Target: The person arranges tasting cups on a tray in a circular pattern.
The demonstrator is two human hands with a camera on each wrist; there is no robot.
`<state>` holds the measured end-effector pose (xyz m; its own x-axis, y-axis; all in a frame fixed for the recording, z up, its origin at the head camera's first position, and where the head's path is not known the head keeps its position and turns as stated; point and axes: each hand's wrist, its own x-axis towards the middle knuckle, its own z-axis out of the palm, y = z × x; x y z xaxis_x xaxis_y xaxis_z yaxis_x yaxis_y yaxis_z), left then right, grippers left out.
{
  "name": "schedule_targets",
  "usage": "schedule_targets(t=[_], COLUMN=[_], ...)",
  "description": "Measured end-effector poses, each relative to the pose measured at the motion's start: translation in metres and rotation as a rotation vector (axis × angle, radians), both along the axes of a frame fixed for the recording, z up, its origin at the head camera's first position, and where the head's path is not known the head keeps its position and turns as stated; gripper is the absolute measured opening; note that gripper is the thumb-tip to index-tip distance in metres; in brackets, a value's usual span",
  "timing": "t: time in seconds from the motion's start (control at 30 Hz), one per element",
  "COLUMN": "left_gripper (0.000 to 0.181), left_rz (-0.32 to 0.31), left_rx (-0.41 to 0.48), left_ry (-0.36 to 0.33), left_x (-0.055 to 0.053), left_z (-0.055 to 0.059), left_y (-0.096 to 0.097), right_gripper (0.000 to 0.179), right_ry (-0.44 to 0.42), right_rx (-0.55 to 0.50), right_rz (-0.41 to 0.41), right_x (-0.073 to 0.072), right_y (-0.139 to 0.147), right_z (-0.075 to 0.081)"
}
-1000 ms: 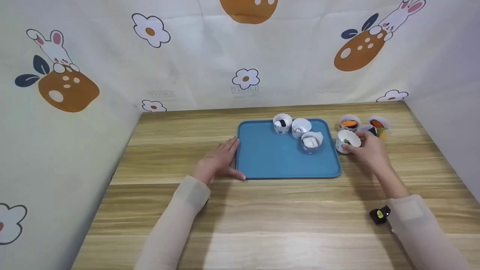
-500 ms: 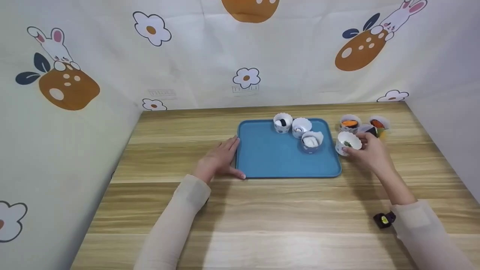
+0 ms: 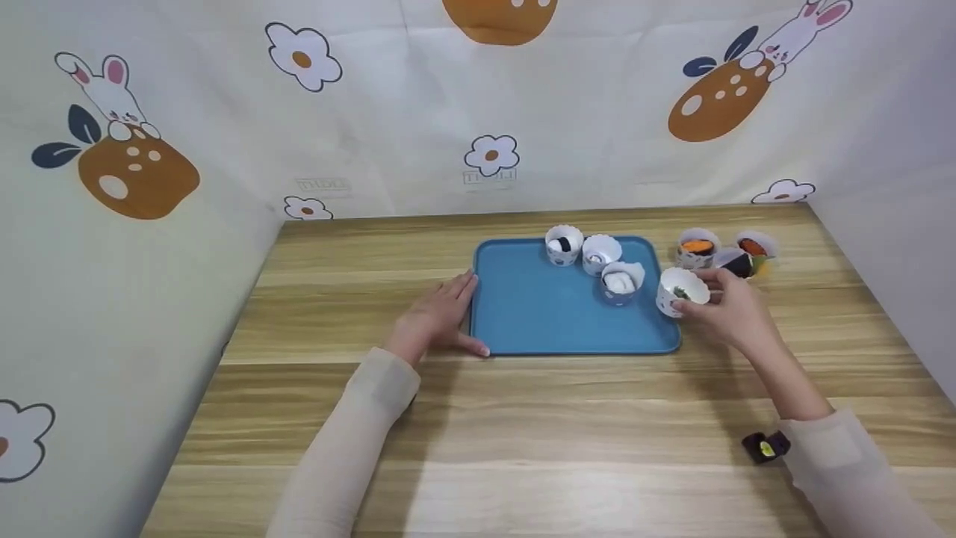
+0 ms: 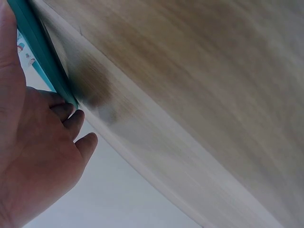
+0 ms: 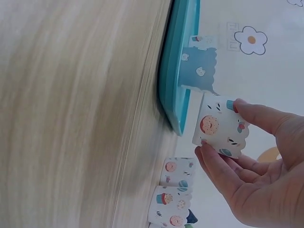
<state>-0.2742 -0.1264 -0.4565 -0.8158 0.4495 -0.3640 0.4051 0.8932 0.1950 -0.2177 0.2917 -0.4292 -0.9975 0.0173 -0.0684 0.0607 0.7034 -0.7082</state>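
Note:
In the head view my right hand (image 3: 739, 310) grips a white scalloped baking cup (image 3: 667, 301) with something small and green inside, over the right edge of the blue tray (image 3: 553, 321). The right wrist view shows thumb and fingers pinching that cup (image 5: 223, 126), raised and decorated with doughnut and cupcake prints. My left hand (image 3: 433, 317) rests against the tray's left edge, fingers extended along it and thumb at the near corner. On the tray stand a cup with a white-and-black piece (image 3: 562, 256), a white cup (image 3: 597, 265) and a bluish cup with a white piece (image 3: 617, 297).
Right of the tray stand a cup with an orange piece (image 3: 694, 260), one with a red piece (image 3: 753, 243) and a tilted cup with a dark piece (image 3: 736, 263). A small black item with a yellow centre (image 3: 765, 447) lies by the right sleeve. Patterned cloth (image 3: 403, 134) hangs behind.
My right hand has lifted the cup with the green content and brought it slightly left and nearer, over the tray's right edge. The left hand has stayed at the tray.

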Motion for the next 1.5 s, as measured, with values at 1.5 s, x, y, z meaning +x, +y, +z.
schedule_targets(t=[1.5], left_gripper=[0.130], left_rz=[-0.019], left_rx=[-0.004], left_ry=[0.004], left_x=[0.000], left_z=[0.002], left_y=[0.000], right_gripper=[0.067], right_ry=[-0.035], right_rx=[-0.028], right_rz=[0.125], right_x=[0.007], right_y=[-0.050], right_z=[-0.013])
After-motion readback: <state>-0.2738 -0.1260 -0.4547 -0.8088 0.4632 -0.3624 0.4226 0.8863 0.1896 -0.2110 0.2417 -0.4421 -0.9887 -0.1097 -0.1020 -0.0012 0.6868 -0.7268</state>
